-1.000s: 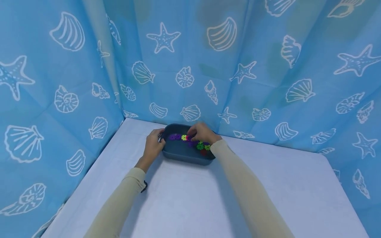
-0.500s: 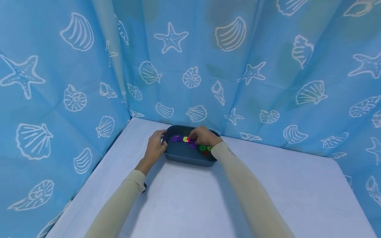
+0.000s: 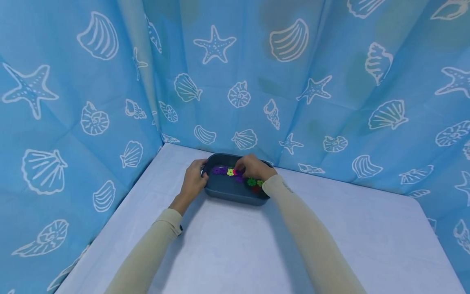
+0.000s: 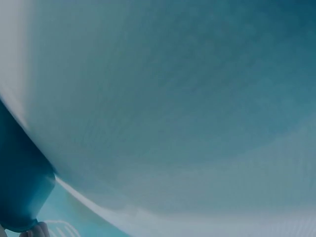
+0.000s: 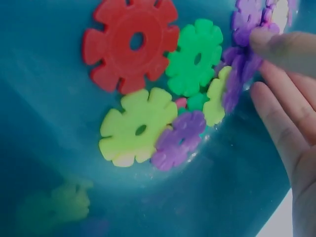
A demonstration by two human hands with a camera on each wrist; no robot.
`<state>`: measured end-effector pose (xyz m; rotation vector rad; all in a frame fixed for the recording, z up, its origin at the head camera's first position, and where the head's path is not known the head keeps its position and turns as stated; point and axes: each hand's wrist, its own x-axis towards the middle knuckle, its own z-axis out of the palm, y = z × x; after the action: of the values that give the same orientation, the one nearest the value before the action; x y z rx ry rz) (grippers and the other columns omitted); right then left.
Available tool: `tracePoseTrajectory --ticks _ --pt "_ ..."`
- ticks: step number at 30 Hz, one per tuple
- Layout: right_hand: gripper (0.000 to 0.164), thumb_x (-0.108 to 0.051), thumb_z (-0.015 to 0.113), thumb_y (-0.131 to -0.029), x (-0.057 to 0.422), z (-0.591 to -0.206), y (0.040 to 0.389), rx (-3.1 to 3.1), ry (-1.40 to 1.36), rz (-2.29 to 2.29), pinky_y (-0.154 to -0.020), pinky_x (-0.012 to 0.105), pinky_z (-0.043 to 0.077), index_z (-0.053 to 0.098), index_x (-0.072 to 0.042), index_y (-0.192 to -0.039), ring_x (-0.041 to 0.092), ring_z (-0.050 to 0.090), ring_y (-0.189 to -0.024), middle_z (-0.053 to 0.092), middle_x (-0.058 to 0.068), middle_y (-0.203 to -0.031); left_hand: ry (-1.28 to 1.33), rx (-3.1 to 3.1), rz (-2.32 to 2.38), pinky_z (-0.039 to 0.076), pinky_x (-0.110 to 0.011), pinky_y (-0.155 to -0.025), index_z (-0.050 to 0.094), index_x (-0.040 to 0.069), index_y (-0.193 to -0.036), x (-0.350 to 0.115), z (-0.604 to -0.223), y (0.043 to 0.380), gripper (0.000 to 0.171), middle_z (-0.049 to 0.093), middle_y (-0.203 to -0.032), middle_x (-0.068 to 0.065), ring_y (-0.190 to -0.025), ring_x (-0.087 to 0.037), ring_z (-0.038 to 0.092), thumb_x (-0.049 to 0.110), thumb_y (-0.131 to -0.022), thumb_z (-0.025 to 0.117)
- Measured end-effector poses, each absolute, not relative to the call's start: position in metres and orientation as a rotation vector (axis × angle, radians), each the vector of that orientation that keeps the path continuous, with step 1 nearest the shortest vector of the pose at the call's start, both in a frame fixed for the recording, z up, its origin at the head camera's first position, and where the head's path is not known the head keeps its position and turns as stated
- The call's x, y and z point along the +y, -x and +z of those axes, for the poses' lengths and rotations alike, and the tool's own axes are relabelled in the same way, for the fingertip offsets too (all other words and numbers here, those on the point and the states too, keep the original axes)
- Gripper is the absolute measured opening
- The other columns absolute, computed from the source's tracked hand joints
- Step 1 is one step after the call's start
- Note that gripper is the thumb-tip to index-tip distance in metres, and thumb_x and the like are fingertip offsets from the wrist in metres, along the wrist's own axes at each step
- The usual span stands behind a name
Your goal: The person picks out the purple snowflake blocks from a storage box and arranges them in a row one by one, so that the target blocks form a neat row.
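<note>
My left hand grips the left end of a dark blue-grey plastic basin, thumb at the rim. Inside it lie flower-shaped interlocking discs in several colours. My right hand reaches into the basin from the right. In the right wrist view its thumb and fingers pinch a purple disc near the basin wall. Beside that lie a red disc, a green disc, a yellow-green disc and a small purple disc. The left wrist view shows mostly a blurred basin wall.
The basin stands on a white-covered table, close to its back edge. A blue curtain with shell and starfish prints hangs behind and on the left. More purple discs and a yellow disc lie along the basin's far side.
The view has shifted slightly, so everything sits a little further right. My right fingers have moved slightly among the discs; the left hand keeps its hold on the basin.
</note>
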<state>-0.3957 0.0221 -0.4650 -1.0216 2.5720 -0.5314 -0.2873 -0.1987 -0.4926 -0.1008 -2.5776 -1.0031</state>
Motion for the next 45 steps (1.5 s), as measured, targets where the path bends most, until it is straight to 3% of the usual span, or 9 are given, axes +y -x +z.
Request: tracePoseTrajectory --ticks 14,24,29,37,45 --pt "0.037 -0.002 0.078 -0.080 0.023 -0.473 0.396 2.561 1.113 -0.642 -0.090 0.035 0.056 0.070 -0.003 -0.116 0.023 0.064 -0.108 0.069 0.011 -0.115 0.092 -2.561 -0.999 0.052 -0.037 -0.098 0.055 -0.006 -0.129 -0.198 -0.494 0.289 0.045 0.056 -0.126 -0.021 -0.116 -0.032 0.058 -0.011 -0.084 0.061" --pt "0.026 -0.007 0.077 -0.082 0.022 -0.473 0.395 2.595 1.188 -0.596 -0.087 0.034 0.057 0.074 -0.006 -0.107 0.022 0.064 -0.103 0.069 0.008 -0.109 0.061 -2.599 -1.004 0.050 -0.036 -0.101 0.053 -0.005 -0.132 -0.196 -0.491 0.288 0.045 0.055 -0.130 -0.020 -0.119 -0.031 0.057 -0.009 -0.087 0.060" --pt "0.020 -0.010 0.078 -0.082 0.019 -0.474 0.394 2.605 1.236 -0.577 -0.092 0.038 0.054 0.076 -0.007 -0.102 0.022 0.061 -0.106 0.068 0.007 -0.110 0.058 -2.597 -0.999 0.050 -0.038 -0.101 0.053 -0.005 -0.131 -0.196 -0.491 0.287 0.045 0.055 -0.129 -0.020 -0.118 -0.031 0.057 -0.008 -0.087 0.060" --pt "0.027 -0.011 0.079 -0.081 0.016 -0.476 0.392 2.589 1.095 -0.675 -0.089 0.033 0.057 0.075 -0.006 -0.107 0.019 0.063 -0.103 0.066 0.006 -0.114 0.050 -2.603 -0.992 0.050 -0.039 -0.101 0.054 -0.004 -0.131 -0.196 -0.494 0.287 0.045 0.055 -0.129 -0.020 -0.117 -0.031 0.058 -0.009 -0.087 0.061" --pt "0.032 -0.016 0.081 -0.080 0.016 -0.475 0.392 2.571 0.992 -0.782 -0.084 0.032 0.058 0.074 -0.009 -0.111 0.016 0.066 -0.098 0.072 0.001 -0.105 0.050 -2.590 -0.998 0.050 -0.039 -0.101 0.053 -0.004 -0.131 -0.196 -0.494 0.289 0.045 0.055 -0.129 -0.019 -0.117 -0.031 0.058 -0.009 -0.087 0.060"
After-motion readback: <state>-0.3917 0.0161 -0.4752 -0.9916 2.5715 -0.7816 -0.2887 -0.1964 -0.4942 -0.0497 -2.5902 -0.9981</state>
